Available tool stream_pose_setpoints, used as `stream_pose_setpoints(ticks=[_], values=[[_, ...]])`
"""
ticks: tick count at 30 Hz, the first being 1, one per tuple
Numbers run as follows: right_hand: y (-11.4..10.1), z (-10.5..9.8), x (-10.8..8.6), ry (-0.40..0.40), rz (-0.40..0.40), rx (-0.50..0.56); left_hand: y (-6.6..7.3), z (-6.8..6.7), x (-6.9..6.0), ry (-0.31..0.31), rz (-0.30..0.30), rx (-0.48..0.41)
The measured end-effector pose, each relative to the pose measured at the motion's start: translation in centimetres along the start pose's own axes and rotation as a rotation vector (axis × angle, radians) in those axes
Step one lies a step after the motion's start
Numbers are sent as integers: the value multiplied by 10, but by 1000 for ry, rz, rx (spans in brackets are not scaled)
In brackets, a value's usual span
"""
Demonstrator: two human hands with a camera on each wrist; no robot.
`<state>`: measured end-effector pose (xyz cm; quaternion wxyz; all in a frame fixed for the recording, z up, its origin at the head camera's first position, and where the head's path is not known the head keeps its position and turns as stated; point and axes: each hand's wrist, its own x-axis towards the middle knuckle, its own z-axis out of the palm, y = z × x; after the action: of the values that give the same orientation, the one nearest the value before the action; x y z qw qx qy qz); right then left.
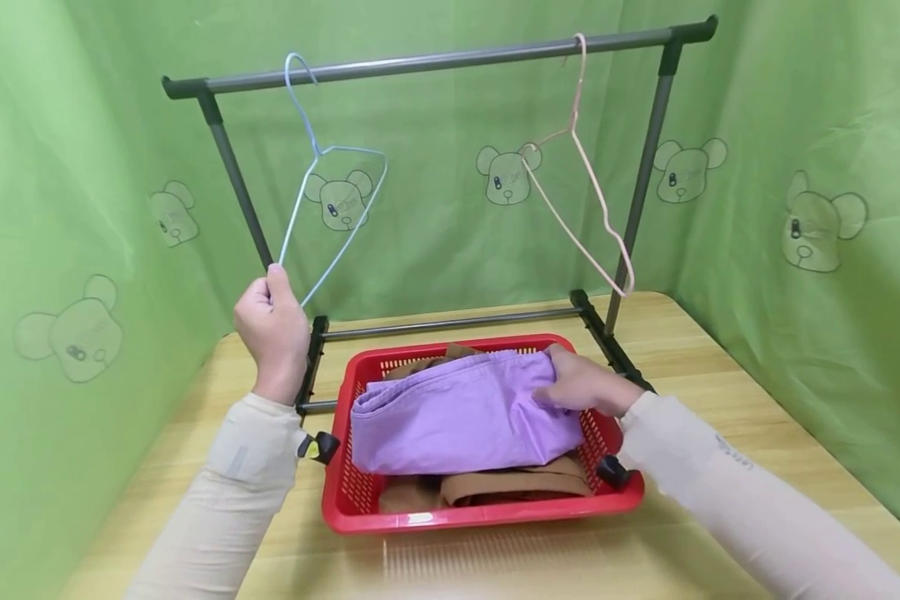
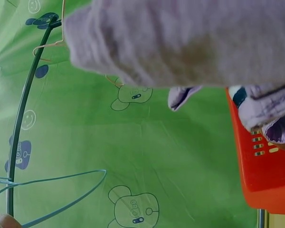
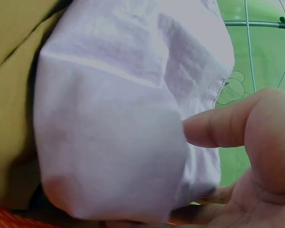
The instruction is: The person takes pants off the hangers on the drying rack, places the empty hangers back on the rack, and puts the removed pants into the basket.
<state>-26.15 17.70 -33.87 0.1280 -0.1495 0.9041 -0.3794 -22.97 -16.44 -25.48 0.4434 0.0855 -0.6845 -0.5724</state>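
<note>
In the head view my left hand [image 1: 273, 329] grips the lower left corner of a light blue clothes hanger [image 1: 294, 212], whose hook sits over the rack's top bar. A folded purple garment [image 1: 457, 412], perhaps trousers, lies on brown clothing [image 1: 521, 485] in a red basket [image 1: 382, 523]. My right hand [image 1: 581, 382] holds the garment's right end, the thumb on top and other fingers under the cloth. The right wrist view shows this thumb against the pale-looking purple cloth [image 3: 114, 128]. Only fingertips of my left hand [image 2: 4, 221] show in the left wrist view, at the hanger [image 2: 66, 206].
A pink clothes hanger [image 1: 596, 187] hangs from the right part of the grey rack's top bar [image 1: 435, 61]. The rack's feet [image 1: 607, 342] stand on a wooden table [image 1: 727, 417] behind the basket. Green curtains [image 1: 435, 242] with bear-head prints enclose the back and sides.
</note>
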Motion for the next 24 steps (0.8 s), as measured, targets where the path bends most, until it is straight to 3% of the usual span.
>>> stream_pose_setpoints(ticks=[7,17,24], values=[[-1,-10,-6,-29,23,107,2,4,0,9,44,15],[3,-15,-11,7,37,154,10,10,7,-45,28,18],[4,-13,-16,25,11,156,11,14,10,-117,-45,61]])
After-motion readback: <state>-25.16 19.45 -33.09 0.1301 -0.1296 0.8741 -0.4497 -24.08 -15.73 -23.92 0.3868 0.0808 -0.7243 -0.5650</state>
